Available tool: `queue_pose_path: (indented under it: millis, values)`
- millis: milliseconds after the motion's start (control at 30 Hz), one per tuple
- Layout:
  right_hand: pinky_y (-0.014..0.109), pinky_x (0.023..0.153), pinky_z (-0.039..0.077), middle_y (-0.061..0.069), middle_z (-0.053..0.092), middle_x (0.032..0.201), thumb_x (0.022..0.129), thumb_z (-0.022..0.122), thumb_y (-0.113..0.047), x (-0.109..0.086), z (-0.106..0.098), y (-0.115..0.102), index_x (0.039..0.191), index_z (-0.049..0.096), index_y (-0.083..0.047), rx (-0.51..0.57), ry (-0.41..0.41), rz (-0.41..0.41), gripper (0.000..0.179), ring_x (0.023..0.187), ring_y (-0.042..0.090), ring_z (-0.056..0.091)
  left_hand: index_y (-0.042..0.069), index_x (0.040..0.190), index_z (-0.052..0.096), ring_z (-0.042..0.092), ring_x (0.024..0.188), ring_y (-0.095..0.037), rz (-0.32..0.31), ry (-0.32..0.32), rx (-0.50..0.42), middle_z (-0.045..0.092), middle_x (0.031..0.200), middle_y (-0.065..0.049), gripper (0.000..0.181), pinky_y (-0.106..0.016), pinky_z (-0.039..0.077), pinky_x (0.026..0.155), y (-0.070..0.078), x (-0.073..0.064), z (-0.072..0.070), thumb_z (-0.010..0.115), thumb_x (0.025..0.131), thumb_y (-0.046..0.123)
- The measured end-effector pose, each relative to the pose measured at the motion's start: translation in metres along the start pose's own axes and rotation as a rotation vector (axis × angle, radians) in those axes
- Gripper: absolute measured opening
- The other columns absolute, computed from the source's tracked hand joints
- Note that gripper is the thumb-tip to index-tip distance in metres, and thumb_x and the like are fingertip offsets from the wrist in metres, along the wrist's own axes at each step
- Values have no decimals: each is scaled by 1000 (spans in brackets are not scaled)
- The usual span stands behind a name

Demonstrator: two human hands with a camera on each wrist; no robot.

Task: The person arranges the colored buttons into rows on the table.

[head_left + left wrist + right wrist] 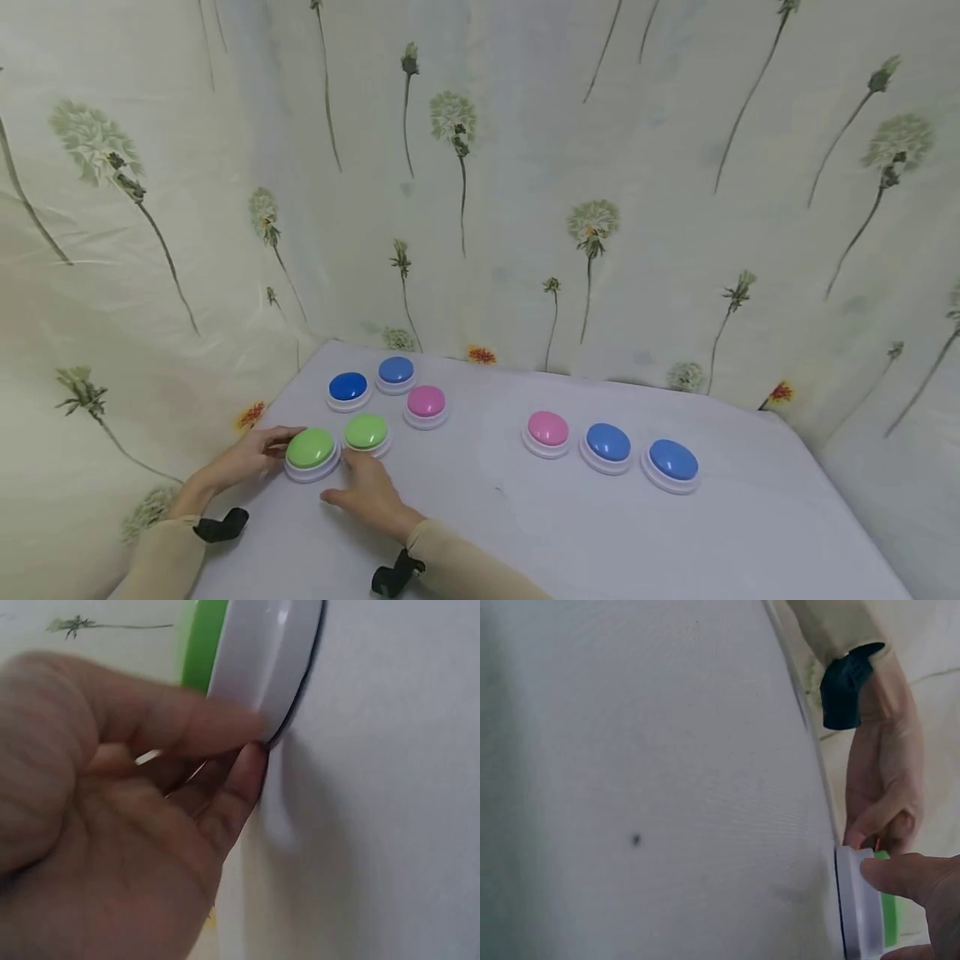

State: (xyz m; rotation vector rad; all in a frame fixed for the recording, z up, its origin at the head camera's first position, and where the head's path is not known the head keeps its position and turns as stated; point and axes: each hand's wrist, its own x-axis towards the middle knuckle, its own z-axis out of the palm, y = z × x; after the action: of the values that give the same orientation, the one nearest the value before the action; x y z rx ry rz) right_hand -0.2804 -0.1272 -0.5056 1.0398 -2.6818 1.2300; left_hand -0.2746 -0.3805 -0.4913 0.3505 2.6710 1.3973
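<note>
My left hand (251, 457) is at the left side of a push button with a green dome (311, 448) and a white round base. In the left wrist view, its fingers (217, 727) grip the rim of that white base (259, 660). On the other side my right hand (372, 497) reaches in, fingers right at the gap between this button and a second green button (367, 431). The right thumb (904, 875) is spread from the fingers and overlaps the white base in the right wrist view. The far side of the left hand's grip is hidden.
Behind the green buttons stand a dark blue button (348, 386), a lighter blue one (396, 369) and a pink one (426, 401). To the right are another pink button (547, 428) and two blue ones (608, 442). Flowered cloth (510, 167) hangs around the white table (480, 533).
</note>
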Motion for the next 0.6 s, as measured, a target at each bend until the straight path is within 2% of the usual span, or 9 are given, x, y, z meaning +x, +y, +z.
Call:
queue_pose_path:
  millis: [67,100,200,300,400,467,600]
  values:
    - [29,105,44,8,62,130,77,80,-32,2,5,-1,130,58,-2,-60,17,-13,64,124,19,56,-9,143,37,42,130,-48,6,-40,-27,37,146,-32,69,-26,50,97,-1,-2,-2,62,79,-4]
    - [31,105,44,8,62,130,77,80,-34,3,8,-2,129,58,-3,-92,28,-14,65,123,19,56,-9,143,35,40,131,-49,2,-56,-34,35,147,-33,71,-25,50,97,-2,-3,-4,66,80,0]
    - [35,104,44,8,61,130,76,80,-39,6,14,-5,130,58,-5,-172,59,18,68,121,20,55,-9,143,34,39,132,-50,-20,-76,-40,35,147,-33,76,-33,48,102,-2,-5,-6,73,81,11]
    - [34,100,45,9,60,126,75,80,-39,10,19,-7,129,59,-4,-207,85,47,67,117,20,56,-8,141,39,46,127,-47,-30,-65,11,41,143,-32,77,-42,48,101,0,-6,-6,78,79,17]
    - [30,95,46,7,59,118,74,81,-37,12,21,-9,126,62,-3,-208,107,65,65,109,17,55,-4,138,45,52,119,-37,-15,-51,79,48,137,-26,76,-33,50,94,1,-5,-5,81,76,21]
    - [29,93,46,5,58,114,74,81,-37,14,23,-10,124,62,-3,-189,122,81,64,105,15,55,-2,137,47,52,116,-30,-3,-48,99,51,134,-22,76,-27,48,91,0,-5,-4,82,74,21]
    - [31,92,47,5,58,114,73,83,-37,14,24,-11,123,64,-4,-145,142,102,63,104,16,56,-1,135,47,51,112,-24,-9,-50,68,52,132,-20,74,-25,47,89,0,-6,-3,83,74,19]
